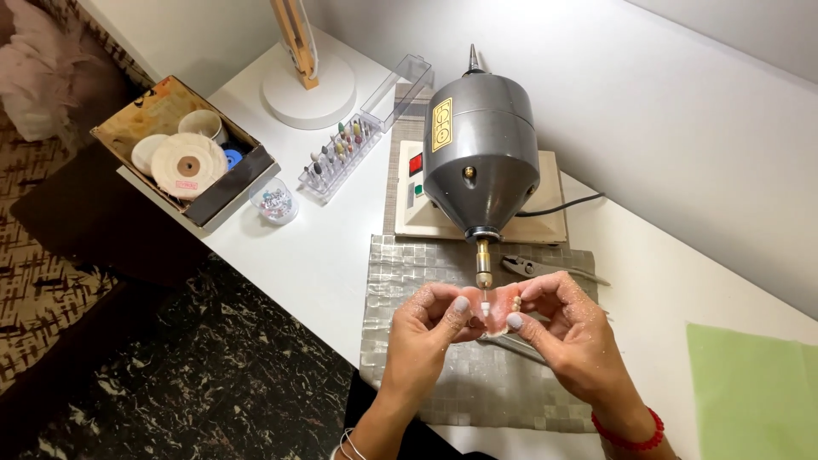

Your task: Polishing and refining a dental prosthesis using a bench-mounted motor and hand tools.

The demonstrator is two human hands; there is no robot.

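Both the left hand [426, 322] and the right hand [558, 319] were closed on the pink denture [503, 300] between them, pressed to the small white bur [485, 308] of the grey motor [480, 153] just above, so a light, steady touch seemed best.

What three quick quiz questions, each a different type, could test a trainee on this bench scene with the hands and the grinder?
1. True or false: both hands, left hand and right hand, hold the pink denture up to the small white bit of the grey motor.
2. Where are the cloth buffing wheels? A) in the cardboard box B) on the green sheet C) on the woven mat
3. What tool lies behind the right hand?

Key: 1 true; 2 A; 3 pliers.
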